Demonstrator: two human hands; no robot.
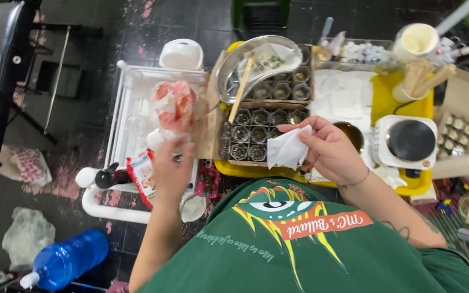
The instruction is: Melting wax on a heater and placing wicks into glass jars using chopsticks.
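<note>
1. The left hand is raised over the white rack, its fingers closed on a clear bag of pink and white bits. Hold it upright so nothing spills.
2. The right hand pinches a white tissue just above the tray of small dark cups. Keep the tissue folded and clear of the cups.
3. Mind the hot plate near the right wrist.
</note>
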